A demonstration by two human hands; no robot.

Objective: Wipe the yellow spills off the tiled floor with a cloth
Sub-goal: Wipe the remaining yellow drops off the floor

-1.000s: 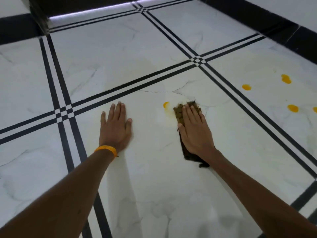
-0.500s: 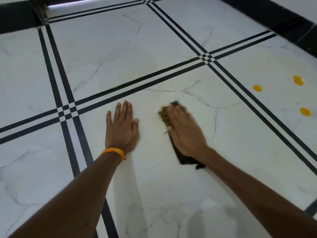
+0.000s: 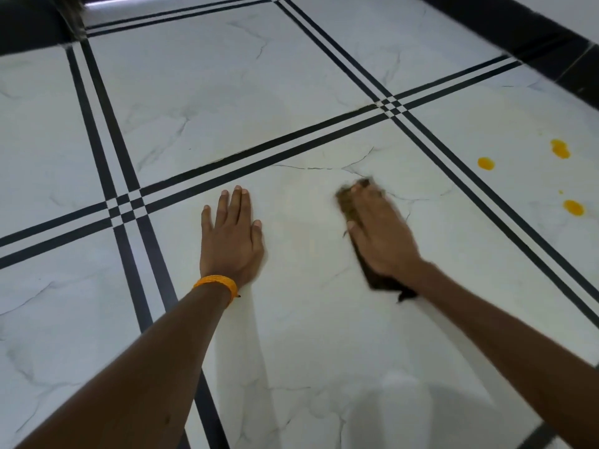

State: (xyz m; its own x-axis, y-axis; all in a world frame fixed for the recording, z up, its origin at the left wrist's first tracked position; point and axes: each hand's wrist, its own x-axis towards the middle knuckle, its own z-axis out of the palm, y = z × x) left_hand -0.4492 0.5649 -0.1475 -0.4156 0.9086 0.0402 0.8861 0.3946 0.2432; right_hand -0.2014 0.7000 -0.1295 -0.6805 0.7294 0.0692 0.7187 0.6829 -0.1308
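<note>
Fingers [image 3: 366, 202] of right hand [image 3: 382, 241] flat on cloth [image 3: 379, 280].

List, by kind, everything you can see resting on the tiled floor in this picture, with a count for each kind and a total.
Yellow spills: 3, at and, plus a tiny speck
Cloth: 1, brown, under the right hand
Hands: 2, the right one and the left hand, flat on the tile
Orange wristband: 1, on the left wrist, not on the floor
Total: 7
</note>
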